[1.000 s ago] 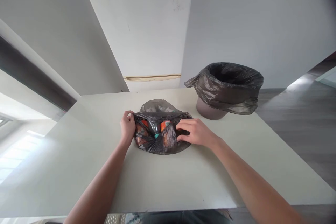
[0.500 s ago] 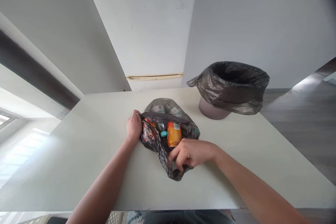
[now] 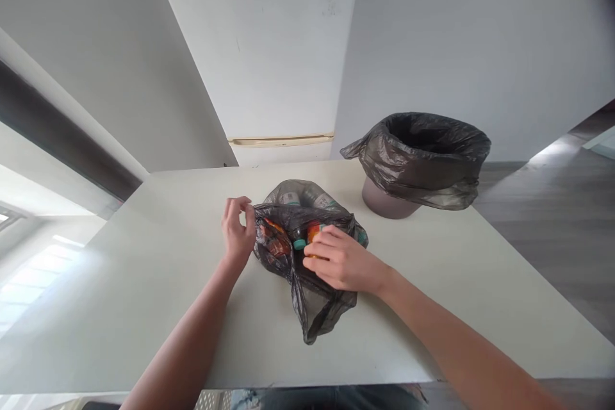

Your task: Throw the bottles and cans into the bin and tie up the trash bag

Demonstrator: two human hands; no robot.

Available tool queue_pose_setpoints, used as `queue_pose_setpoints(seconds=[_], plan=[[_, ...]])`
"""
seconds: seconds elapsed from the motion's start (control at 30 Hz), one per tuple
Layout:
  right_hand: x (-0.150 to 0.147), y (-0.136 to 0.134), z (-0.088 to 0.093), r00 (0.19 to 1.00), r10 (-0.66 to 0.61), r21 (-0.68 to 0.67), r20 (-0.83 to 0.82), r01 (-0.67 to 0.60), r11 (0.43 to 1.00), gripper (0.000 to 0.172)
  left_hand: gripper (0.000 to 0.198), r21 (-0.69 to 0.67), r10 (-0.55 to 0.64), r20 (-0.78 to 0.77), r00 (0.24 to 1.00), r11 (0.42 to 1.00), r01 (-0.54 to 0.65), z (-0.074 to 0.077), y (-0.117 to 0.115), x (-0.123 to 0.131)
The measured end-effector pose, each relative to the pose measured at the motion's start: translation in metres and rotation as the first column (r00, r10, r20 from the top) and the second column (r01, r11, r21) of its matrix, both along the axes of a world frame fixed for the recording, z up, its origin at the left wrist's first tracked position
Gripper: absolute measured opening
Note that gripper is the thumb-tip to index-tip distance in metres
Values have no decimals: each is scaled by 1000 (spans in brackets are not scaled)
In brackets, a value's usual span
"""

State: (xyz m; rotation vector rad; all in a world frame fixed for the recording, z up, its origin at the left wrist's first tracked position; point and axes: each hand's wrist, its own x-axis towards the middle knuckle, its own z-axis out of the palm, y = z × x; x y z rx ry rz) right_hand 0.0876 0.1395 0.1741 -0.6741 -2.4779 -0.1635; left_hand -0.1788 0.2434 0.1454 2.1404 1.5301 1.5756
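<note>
Counter (image 3: 144, 295): pale; open dark bag (image 3: 298, 275) central, lined bin (image 3: 388, 198) far right
Left hand (image 3: 237, 230): pinching bag's left edge
Right hand (image 3: 346, 262): curled over bagged orange can (image 3: 313, 230), grip unclear
Room: grey wall (image 3: 456, 38) far, grey floor (image 3: 519, 218) right

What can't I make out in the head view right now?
Head view throughout:
Orange can: mostly hidden by the right hand; grip unclear.
Left hand: whether it pinches the dark bag is too small to tell.
Pale-labelled items: blurred behind the bag's film; print unreadable.
Bin liner: bottom hidden by its front wall and shadow.
</note>
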Motion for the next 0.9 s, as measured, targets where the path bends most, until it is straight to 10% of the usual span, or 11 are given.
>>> queue_pose_setpoints(seconds=[0.13, 0.4, 0.9], plan=[[-21, -7, -8, 964, -198, 98, 179, 182, 978, 13, 16, -111, -225, -174, 959, 972, 208, 2, -13, 18], [-50, -11, -21, 837, -515, 72, 184, 511, 857, 21, 17, -57, -249, -141, 958, 968, 243, -2, -19, 31], [-53, -8, -23, 749, -566, -50, 345, 617, 785, 44, 15, -96, -255, -64, 965, 964, 248, -3, -16, 28]])
